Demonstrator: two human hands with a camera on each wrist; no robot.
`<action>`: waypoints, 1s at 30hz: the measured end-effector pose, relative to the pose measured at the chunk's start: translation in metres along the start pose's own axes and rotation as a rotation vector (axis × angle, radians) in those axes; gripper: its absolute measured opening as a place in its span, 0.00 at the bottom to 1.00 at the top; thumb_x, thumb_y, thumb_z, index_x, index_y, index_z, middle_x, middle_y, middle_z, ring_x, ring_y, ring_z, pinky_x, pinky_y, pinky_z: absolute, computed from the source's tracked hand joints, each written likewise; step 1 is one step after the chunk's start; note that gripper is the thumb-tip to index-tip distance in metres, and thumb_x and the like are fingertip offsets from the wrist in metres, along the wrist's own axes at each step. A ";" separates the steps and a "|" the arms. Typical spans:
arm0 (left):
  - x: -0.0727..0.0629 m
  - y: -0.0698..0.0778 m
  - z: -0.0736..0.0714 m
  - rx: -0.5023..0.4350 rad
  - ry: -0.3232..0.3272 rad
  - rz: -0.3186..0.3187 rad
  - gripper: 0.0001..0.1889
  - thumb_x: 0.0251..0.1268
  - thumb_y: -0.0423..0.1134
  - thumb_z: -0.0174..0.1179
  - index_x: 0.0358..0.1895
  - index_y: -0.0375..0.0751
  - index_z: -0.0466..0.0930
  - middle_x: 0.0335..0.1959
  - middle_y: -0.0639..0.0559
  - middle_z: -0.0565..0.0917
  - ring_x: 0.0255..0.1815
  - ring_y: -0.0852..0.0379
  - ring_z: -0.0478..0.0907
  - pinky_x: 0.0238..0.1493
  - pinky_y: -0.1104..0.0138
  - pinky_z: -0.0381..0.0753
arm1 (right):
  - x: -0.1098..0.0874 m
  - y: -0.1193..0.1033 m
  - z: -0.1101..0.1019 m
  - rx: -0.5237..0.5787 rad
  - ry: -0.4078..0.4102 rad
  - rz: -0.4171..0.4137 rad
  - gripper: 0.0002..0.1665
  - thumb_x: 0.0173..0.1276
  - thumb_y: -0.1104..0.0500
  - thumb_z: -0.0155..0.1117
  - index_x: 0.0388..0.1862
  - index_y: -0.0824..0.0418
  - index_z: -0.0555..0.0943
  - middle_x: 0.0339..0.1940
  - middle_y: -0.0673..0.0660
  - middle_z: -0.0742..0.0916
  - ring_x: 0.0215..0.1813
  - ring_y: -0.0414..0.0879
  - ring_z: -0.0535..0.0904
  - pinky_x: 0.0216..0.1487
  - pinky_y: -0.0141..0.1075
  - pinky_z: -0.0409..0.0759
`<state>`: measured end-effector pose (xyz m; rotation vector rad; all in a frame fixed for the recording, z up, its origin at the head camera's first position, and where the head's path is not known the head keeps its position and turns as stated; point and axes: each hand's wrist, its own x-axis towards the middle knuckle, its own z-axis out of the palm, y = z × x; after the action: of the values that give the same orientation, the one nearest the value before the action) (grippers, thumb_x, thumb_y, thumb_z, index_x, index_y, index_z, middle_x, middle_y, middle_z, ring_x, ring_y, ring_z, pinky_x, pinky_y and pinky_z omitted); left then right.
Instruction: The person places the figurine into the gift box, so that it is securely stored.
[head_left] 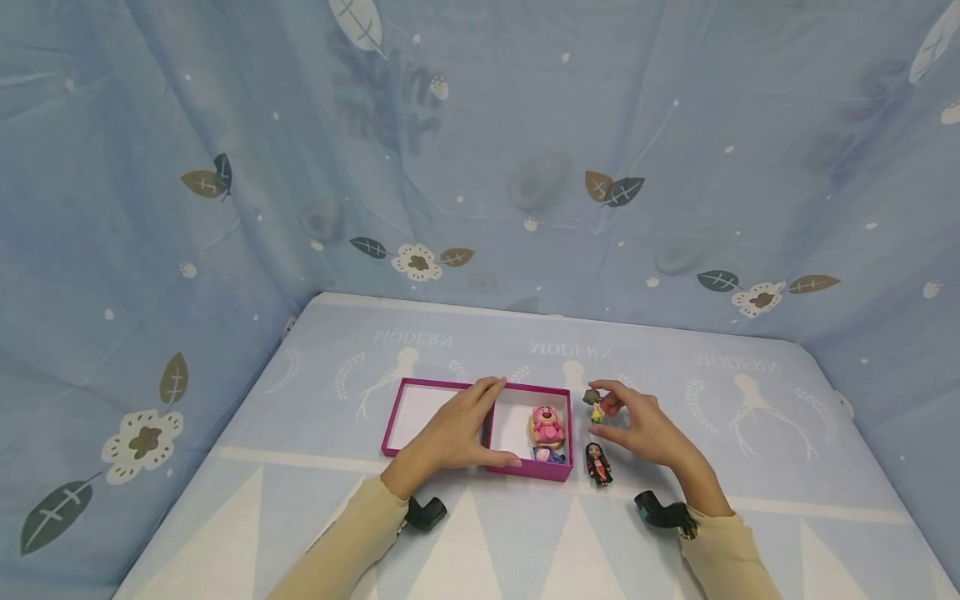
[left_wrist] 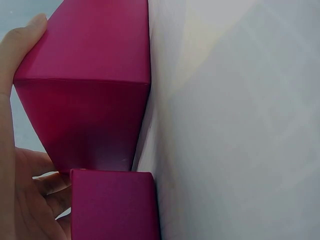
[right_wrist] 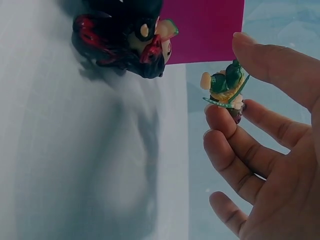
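My left hand (head_left: 456, 425) spans a magenta box (head_left: 530, 473), thumb at its near wall and fingers over its far rim. In the left wrist view the thumb (left_wrist: 27, 35) lies along the top edge of the box. Inside the box are a pink bear toy (head_left: 547, 427) and a purple-blue toy (head_left: 549, 455). Beside its right wall, my right hand (head_left: 641, 425) holds a small figurine (head_left: 596, 410) in yellow and green with a dark head between thumb and fingers. A second figurine (head_left: 597, 464), dark-haired in red and black, lies just nearer to me.
A shallow magenta tray-like lid (head_left: 420, 408) lies against the box's left side, partly hidden by my left arm. Both stand on a pale blue patterned tabletop (head_left: 300, 500). Blue patterned cloth (head_left: 480, 167) hangs behind and at the sides.
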<state>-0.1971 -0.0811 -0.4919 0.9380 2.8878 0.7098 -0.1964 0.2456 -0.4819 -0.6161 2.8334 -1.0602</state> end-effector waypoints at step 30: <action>0.000 0.000 -0.001 -0.008 -0.004 -0.010 0.62 0.41 0.77 0.64 0.78 0.46 0.52 0.75 0.50 0.61 0.73 0.50 0.64 0.70 0.53 0.68 | 0.000 -0.025 0.000 0.025 0.028 -0.074 0.41 0.55 0.54 0.78 0.66 0.60 0.72 0.40 0.46 0.83 0.45 0.45 0.77 0.60 0.58 0.59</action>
<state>-0.1970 -0.0814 -0.4914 0.9221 2.8813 0.7177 -0.1881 0.2290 -0.4657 -0.7152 2.8369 -1.1225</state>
